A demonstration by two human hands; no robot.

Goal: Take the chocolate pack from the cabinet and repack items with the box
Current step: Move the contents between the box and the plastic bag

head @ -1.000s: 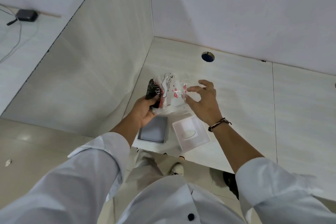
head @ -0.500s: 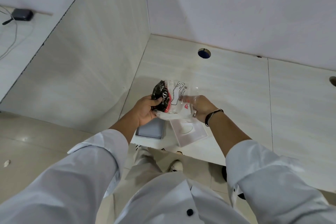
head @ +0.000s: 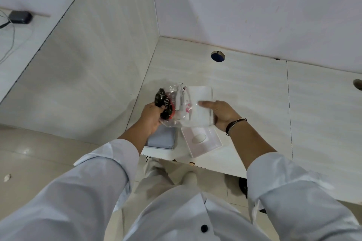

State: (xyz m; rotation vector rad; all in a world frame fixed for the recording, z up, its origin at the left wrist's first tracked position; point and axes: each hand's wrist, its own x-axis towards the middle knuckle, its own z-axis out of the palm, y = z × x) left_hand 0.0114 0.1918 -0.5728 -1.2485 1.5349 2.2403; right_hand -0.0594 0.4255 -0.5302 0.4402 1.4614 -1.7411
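The chocolate pack (head: 165, 104), dark with red print inside a crinkled clear wrapper (head: 181, 103), is held above the cabinet shelf (head: 250, 94). My left hand (head: 150, 115) grips its dark left end. My right hand (head: 223, 114) holds a pale, flat rectangular box piece (head: 202, 94) against the wrapper's right side, thumb on top. Whether that piece is inside the wrapper I cannot tell. Below the hands, a grey-blue open box (head: 161, 139) and a pinkish-white tray with an oval recess (head: 205, 144) lie at the shelf's front edge.
The cabinet's side panel (head: 88, 74) rises at the left and a white back wall stands behind. A round cable hole (head: 217, 56) is near the back, another hole (head: 358, 84) at the far right. A black device with wires (head: 19, 17) lies at the top left.
My right hand went from pinching the wrapper's edge to holding a pale flat box piece against it. The pack stayed in my left hand and tilted a little.
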